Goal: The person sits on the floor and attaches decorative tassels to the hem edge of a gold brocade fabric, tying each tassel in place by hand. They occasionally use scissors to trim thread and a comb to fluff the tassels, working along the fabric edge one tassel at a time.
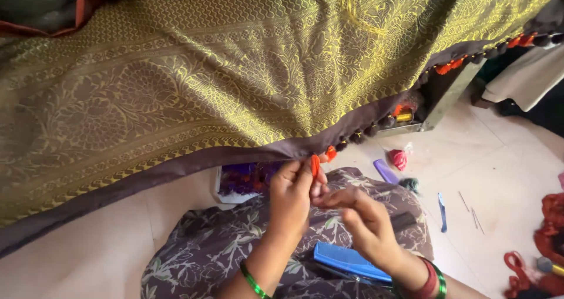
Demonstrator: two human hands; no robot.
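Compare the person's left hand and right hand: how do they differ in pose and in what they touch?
The left hand is raised at the cloth's dark edge, pinching an orange tassel; the right hand sits lower, fingers reaching toward that tassel. The left wrist has a thin green bangle; the right has red and green bangles. Both hover over the floral-print lap.

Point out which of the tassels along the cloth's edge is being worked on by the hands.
It is the orange tassel pinched in the left hand's fingertips at the brown hem of the gold brocade cloth. The other orange and dark tassels hang untouched farther right along the hem.
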